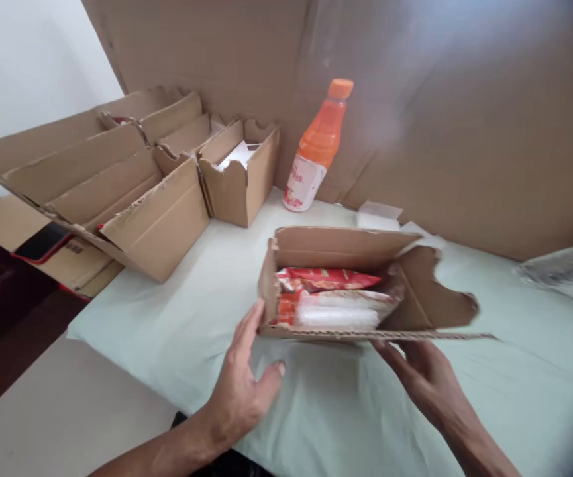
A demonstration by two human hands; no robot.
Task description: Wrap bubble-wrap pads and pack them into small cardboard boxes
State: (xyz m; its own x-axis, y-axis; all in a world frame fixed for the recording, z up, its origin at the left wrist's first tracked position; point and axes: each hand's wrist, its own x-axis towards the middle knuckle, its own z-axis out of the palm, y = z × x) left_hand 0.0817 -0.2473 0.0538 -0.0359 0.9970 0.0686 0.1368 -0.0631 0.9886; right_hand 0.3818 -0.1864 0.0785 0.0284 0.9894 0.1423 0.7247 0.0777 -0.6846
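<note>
A cardboard box (350, 242) with an open top sits in front of me on a pale green cloth. Inside it lie a red packet (330, 277), a clear-and-white packet (348, 311) and something orange-red at the left end. The fingers of my left hand (241, 381) stretch out against the box's left front corner, thumb spread apart and holding nothing. At the lower front edge, toward the right, my right hand (425, 377) grips the box from below; its fingertips are partly hidden. The box's right end flap leans outward.
Behind the box stands an orange-capped bottle (311, 156) with orange liquid. Several cardboard boxes (167, 218) crowd the left, one holding white papers (239, 156). A red-edged phone (42, 242) lies on cardboard at far left. Clear plastic packaging (564, 265) lies right; a cardboard wall (475, 132) closes the back.
</note>
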